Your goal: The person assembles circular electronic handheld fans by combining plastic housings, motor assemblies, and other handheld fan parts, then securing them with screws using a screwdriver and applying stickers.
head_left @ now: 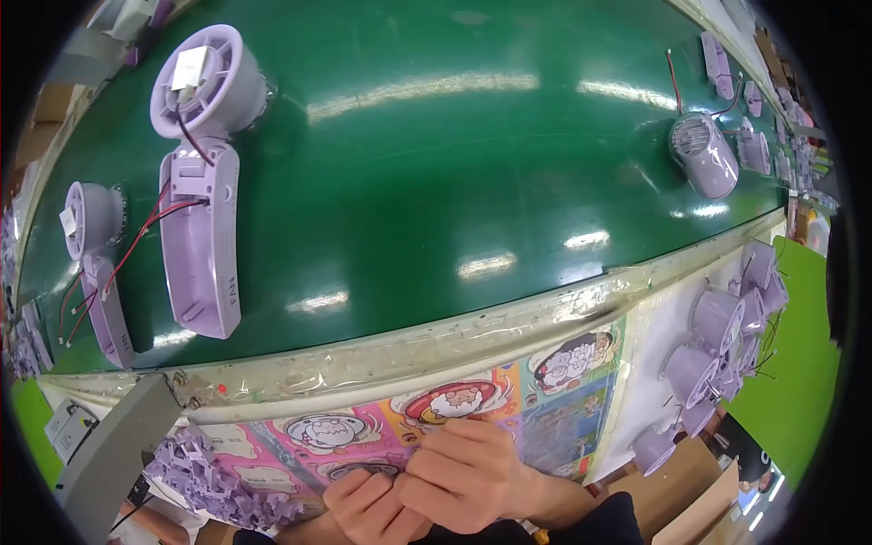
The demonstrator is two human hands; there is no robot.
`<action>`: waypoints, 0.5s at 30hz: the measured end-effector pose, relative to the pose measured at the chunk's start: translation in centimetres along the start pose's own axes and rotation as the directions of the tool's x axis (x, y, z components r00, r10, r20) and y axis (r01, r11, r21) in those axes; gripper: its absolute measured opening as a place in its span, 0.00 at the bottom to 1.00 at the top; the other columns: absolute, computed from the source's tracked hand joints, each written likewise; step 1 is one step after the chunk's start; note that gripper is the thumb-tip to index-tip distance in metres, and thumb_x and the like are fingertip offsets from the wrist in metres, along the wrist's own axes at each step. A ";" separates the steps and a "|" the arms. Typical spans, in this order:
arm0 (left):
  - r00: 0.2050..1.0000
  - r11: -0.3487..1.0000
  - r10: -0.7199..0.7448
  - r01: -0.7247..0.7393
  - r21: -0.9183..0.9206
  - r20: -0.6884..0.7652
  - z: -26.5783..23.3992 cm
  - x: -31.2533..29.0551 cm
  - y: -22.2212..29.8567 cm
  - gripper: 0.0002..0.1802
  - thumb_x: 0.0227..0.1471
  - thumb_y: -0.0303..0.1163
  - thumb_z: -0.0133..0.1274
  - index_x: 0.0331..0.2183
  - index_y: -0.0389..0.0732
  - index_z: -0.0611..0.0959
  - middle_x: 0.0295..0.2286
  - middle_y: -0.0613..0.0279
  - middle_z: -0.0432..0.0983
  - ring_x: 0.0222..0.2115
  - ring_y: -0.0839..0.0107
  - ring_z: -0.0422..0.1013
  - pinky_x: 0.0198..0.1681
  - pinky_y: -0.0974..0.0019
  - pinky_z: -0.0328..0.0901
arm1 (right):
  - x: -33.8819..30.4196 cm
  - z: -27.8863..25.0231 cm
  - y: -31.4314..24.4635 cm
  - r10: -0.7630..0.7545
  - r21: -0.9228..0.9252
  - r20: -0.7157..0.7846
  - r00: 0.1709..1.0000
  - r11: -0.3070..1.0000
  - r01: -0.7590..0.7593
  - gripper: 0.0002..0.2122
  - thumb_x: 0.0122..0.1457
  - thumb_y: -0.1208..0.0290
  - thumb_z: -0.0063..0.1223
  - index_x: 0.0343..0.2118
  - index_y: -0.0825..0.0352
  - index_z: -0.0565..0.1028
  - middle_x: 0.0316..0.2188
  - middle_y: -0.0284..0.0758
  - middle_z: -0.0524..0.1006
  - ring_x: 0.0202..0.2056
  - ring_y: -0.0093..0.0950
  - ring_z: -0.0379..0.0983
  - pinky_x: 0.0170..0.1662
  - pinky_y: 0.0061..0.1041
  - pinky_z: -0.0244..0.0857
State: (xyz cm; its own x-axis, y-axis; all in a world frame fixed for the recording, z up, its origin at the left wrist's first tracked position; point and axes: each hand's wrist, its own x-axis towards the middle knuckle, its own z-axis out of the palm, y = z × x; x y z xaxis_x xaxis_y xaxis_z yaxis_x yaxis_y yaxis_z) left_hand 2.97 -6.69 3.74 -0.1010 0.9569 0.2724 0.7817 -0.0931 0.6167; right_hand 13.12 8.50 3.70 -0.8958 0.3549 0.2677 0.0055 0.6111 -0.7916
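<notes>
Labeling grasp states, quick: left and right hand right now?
Left hand: curled closed; contents cannot be told.
Right hand: curled closed against the left; contents hidden.

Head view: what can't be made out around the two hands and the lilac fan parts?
- Left hand and right hand: pressed together; anything held is hidden by the fingers.
- Small lilac parts at lower left: too small and jumbled to tell.
- Far fan housings on the green belt: squeezed by the fisheye rim.
</notes>
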 end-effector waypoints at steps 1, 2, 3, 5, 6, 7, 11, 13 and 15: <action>1.000 1.000 0.008 -0.007 -0.011 0.020 -0.1 0.2 0.0 0.10 0.48 0.35 0.61 0.21 0.41 0.82 0.19 0.66 0.72 0.17 0.72 0.66 0.21 0.67 0.51 | -0.2 -0.1 0.0 0.008 0.011 0.007 1.000 1.000 -0.008 0.10 0.33 0.68 0.52 0.22 0.64 0.74 0.21 0.29 0.68 0.22 0.25 0.67 0.24 0.23 0.58; 0.999 1.000 0.016 -0.016 -0.008 0.037 0.0 0.3 -0.1 0.10 0.48 0.35 0.61 0.22 0.41 0.82 0.19 0.66 0.73 0.17 0.72 0.66 0.21 0.67 0.51 | -0.3 0.0 0.3 0.002 0.025 0.010 1.000 1.000 -0.003 0.10 0.33 0.69 0.53 0.23 0.64 0.75 0.21 0.29 0.69 0.22 0.25 0.68 0.24 0.23 0.58; 0.999 1.000 0.016 -0.016 -0.001 0.037 0.1 0.5 -0.2 0.10 0.48 0.35 0.61 0.22 0.41 0.82 0.19 0.66 0.73 0.17 0.72 0.66 0.21 0.67 0.51 | -0.3 -0.1 0.5 -0.003 0.028 0.008 1.000 1.000 0.003 0.10 0.33 0.69 0.53 0.23 0.64 0.75 0.21 0.29 0.69 0.22 0.25 0.68 0.24 0.23 0.58; 0.999 1.000 0.011 -0.011 0.015 0.035 0.2 0.7 0.0 0.10 0.48 0.35 0.61 0.22 0.40 0.82 0.20 0.66 0.73 0.18 0.71 0.67 0.21 0.68 0.51 | -0.4 -0.1 0.5 0.005 0.027 0.008 1.000 1.000 -0.005 0.11 0.33 0.69 0.53 0.24 0.65 0.76 0.22 0.29 0.69 0.22 0.26 0.68 0.24 0.23 0.59; 0.999 1.000 0.016 -0.017 0.026 0.038 0.1 0.7 0.0 0.10 0.49 0.35 0.60 0.22 0.40 0.82 0.21 0.65 0.74 0.18 0.71 0.68 0.21 0.68 0.52 | -0.5 0.0 0.4 -0.005 0.015 -0.003 1.000 1.000 0.005 0.11 0.33 0.69 0.53 0.24 0.65 0.76 0.22 0.29 0.69 0.22 0.26 0.68 0.24 0.23 0.59; 0.999 0.999 0.022 -0.023 0.038 0.040 0.0 0.6 0.2 0.10 0.49 0.35 0.60 0.23 0.40 0.82 0.21 0.64 0.74 0.19 0.70 0.68 0.21 0.67 0.53 | -0.5 0.2 0.4 -0.018 0.002 -0.013 1.000 1.000 0.018 0.11 0.32 0.69 0.53 0.24 0.65 0.76 0.22 0.29 0.69 0.23 0.26 0.68 0.24 0.24 0.59; 0.995 0.999 -0.042 0.041 -0.012 -0.095 1.2 0.4 0.2 0.11 0.43 0.26 0.60 0.16 0.43 0.74 0.16 0.67 0.67 0.16 0.70 0.62 0.21 0.67 0.50 | -0.1 0.5 0.4 -0.088 -0.087 -0.078 0.993 0.993 0.081 0.11 0.31 0.68 0.51 0.21 0.65 0.72 0.20 0.31 0.67 0.21 0.28 0.67 0.23 0.26 0.59; 0.976 0.994 -0.105 0.111 0.020 -0.191 1.6 0.2 1.6 0.11 0.42 0.26 0.60 0.16 0.42 0.75 0.16 0.65 0.68 0.18 0.68 0.64 0.23 0.66 0.53 | 0.1 0.4 -0.3 -0.127 -0.133 -0.072 0.989 0.984 0.117 0.10 0.31 0.68 0.51 0.20 0.65 0.71 0.20 0.32 0.66 0.21 0.30 0.67 0.23 0.28 0.60; 0.968 0.996 -0.085 0.092 0.016 -0.238 2.4 0.2 1.6 0.07 0.39 0.24 0.61 0.19 0.40 0.77 0.17 0.62 0.69 0.20 0.64 0.66 0.25 0.63 0.58 | 0.0 1.0 0.3 -0.165 -0.174 -0.130 0.978 0.975 0.141 0.08 0.32 0.72 0.54 0.20 0.64 0.70 0.18 0.33 0.65 0.21 0.32 0.67 0.23 0.30 0.61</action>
State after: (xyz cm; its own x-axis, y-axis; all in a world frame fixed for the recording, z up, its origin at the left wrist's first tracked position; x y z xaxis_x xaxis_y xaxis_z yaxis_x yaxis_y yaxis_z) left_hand 5.65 -5.98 2.98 -0.3105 0.8685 0.3864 0.7788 -0.0006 0.6273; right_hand 12.68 8.00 2.95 -0.8192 0.3379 0.4634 -0.0439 0.7686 -0.6382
